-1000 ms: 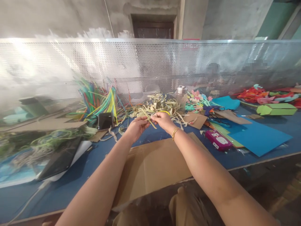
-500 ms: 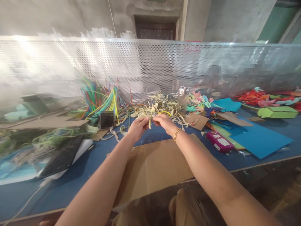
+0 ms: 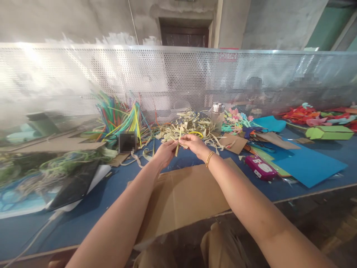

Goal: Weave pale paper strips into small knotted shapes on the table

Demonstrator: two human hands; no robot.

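My left hand and my right hand meet over the blue table, fingers pinched together on a pale tan paper strip that stands nearly upright between them. A gold bracelet circles my right wrist. Just behind the hands lies a heap of tan paper strips with a yellow loop on it. A flat sheet of brown cardboard lies under my forearms.
Bundled coloured sticks lean at back left by a dark phone. A steel flask, paper flowers, a pink box, blue paper, a green box. A perforated metal screen walls the table's far edge.
The strip between my fingers has turned from slanting down to the right to nearly upright. Both hands stay in the same spot.
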